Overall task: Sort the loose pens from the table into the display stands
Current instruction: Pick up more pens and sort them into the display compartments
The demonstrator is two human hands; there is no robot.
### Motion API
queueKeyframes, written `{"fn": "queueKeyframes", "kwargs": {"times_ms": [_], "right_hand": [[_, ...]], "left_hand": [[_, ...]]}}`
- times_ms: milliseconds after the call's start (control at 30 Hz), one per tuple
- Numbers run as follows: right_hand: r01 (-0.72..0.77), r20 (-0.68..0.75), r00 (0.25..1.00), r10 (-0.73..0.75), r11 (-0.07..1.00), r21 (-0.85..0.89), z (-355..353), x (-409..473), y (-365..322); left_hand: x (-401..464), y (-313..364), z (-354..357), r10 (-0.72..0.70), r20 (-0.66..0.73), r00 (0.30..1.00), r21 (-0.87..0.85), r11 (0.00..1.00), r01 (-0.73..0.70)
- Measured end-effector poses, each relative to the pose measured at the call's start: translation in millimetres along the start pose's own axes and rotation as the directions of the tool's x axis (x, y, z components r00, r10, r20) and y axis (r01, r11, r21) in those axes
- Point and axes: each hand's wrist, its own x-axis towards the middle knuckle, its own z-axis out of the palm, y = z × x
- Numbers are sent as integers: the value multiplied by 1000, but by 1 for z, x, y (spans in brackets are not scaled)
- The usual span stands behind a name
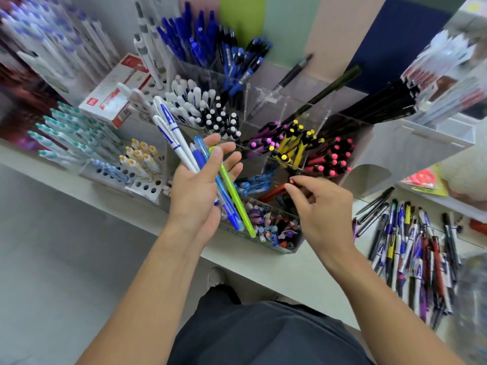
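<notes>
My left hand [200,185] holds a fan of pens [181,148] in front of the clear display stand [266,154]: two white pens with blue print, blue pens and a lime green pen [234,196], the thumb pressing across them. My right hand [319,206] pinches the top end of a red pen [274,192] that slants down into a front compartment of the stand. The stand's compartments hold blue, white, black-and-white, purple, yellow and pink-tipped pens. A pile of loose pens [413,248] lies on the table at the right.
A white rack with teal and yellow-capped pens [105,154] stands to the left, with a red-and-white box [116,93] behind it. Tall racks of packaged pens [434,75] rise at the right. The table edge [131,214] runs diagonally, floor below it.
</notes>
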Motion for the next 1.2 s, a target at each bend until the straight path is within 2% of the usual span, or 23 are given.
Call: {"fn": "queueKeyframes", "kwargs": {"times_ms": [167, 333, 400, 433, 500, 567, 600, 633, 733, 833, 900, 1000, 1067, 1133, 1200], "right_hand": [[-41, 225, 969, 105, 961, -274, 12, 10, -3], [-122, 245, 943, 224, 920, -373, 13, 16, -7], [-117, 218, 958, 185, 950, -290, 4, 14, -13], [-124, 231, 959, 167, 974, -190, -3, 12, -18], [-202, 379, 911, 160, 976, 74, -20, 9, -31], [-361, 562, 813, 150, 888, 286, -32, 7, -41], [-417, 607, 782, 141, 843, 341, -34, 6, -42], [-428, 609, 782, 135, 827, 366, -35, 5, -41], [-405, 496, 849, 184, 830, 385, -37, 7, -34], [-336, 402, 902, 157, 839, 427, -55, 10, -29], [-293, 413, 905, 100, 850, 437, -66, 10, -26], [-308, 391, 912, 125, 838, 450, -73, 9, -24], [-217, 405, 910, 84, 931, 293, -78, 15, -26], [-50, 533, 846, -18, 992, 112, -77, 28, -41], [135, 613, 783, -110, 991, 5, -65, 46, -63]], "left_hand": [[1, -4, 1, -28, 6, 1000, -40, 999, 28], [2, -5, 3, -54, -8, 999, -92, 994, 53], [2, -5, 5, -74, -18, 997, -161, 984, 70], [3, -5, 6, -80, -25, 997, -209, 975, 73], [3, -5, 9, -81, -44, 996, -289, 955, 65], [4, -5, 12, -70, -66, 995, -319, 947, 45], [4, -5, 14, -64, -70, 996, -322, 946, 38], [4, -6, 16, -61, -64, 996, -316, 948, 38], [3, -4, 16, -54, 0, 999, -215, 975, 53], [2, 0, 8, -40, 87, 995, 16, 999, 39], [-1, 3, 3, -35, 133, 990, 188, 982, 9], [-4, 7, -2, -31, 163, 986, 327, 945, -25], [-4, 13, -5, 4, 167, 986, 354, 933, -64], [-2, 22, -7, 35, 196, 980, 351, 931, -104], [-1, 33, -5, 48, 245, 968, 365, 921, -138]]}}
